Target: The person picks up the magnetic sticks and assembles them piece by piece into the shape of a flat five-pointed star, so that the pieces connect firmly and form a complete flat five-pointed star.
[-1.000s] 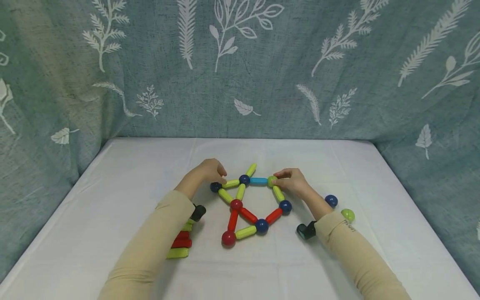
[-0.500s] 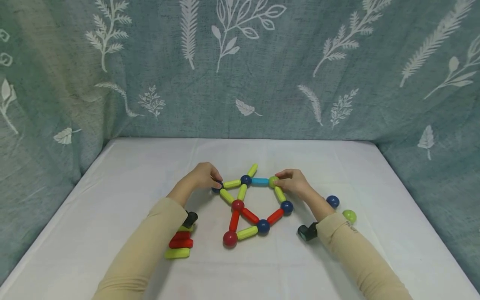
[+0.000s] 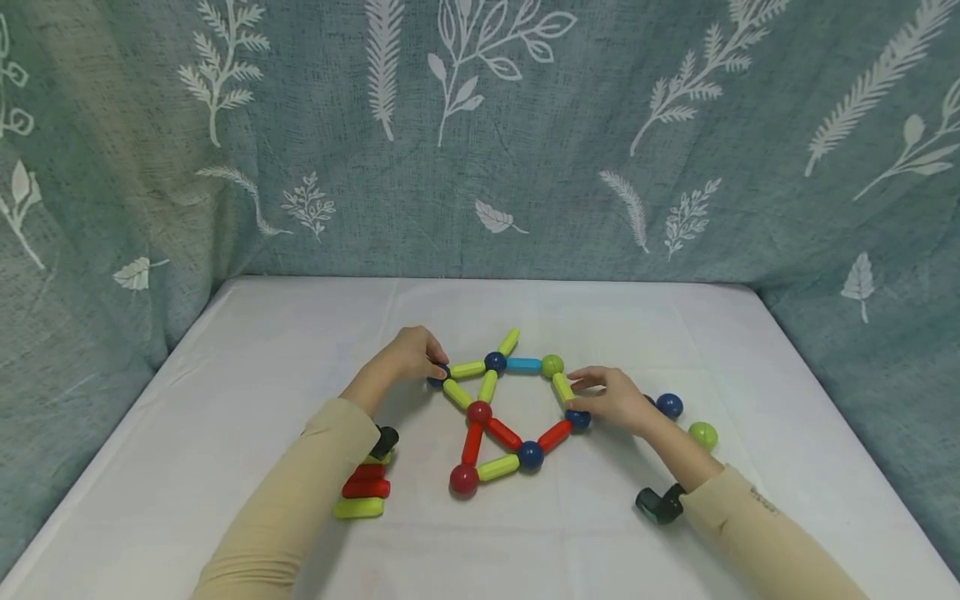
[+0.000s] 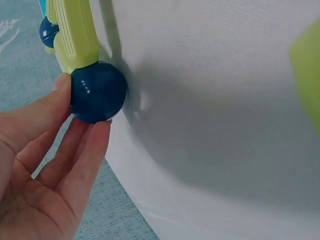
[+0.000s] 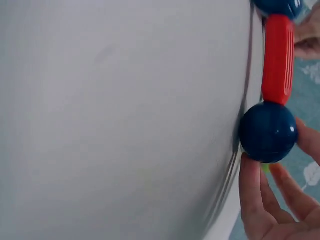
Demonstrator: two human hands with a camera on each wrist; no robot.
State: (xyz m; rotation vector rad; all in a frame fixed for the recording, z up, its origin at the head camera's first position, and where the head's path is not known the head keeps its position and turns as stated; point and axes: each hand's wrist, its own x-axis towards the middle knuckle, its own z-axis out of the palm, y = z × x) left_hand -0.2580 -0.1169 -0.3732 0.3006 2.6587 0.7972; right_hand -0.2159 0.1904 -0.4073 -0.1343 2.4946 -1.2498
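Note:
A flat frame of coloured sticks joined by balls lies on the white table. My left hand [image 3: 408, 357] pinches the dark blue ball [image 4: 98, 92] at its far-left corner between thumb and fingers; yellow-green sticks [image 4: 77, 35] run from that ball. At the right corner, my right hand [image 3: 611, 398] has its thumb and fingers around another dark blue ball [image 5: 268, 132], touching it on two sides. A red stick [image 5: 278, 60] joins this ball to the front blue ball [image 3: 531, 455]. The green ball [image 3: 552, 365], with a light blue stick [image 3: 523, 366], stands just beyond my right fingers.
Several loose red and yellow-green sticks [image 3: 366, 489] lie under my left forearm. To the right are a loose blue ball [image 3: 670, 406] and a loose green ball [image 3: 703, 435], another blue ball partly hidden by my right wrist. A patterned curtain [image 3: 480, 167] hangs behind the table.
My left hand has come down onto the far-left blue ball and now pinches it. The right hand has let go of the green ball and moved nearer, to the blue ball at the right corner.

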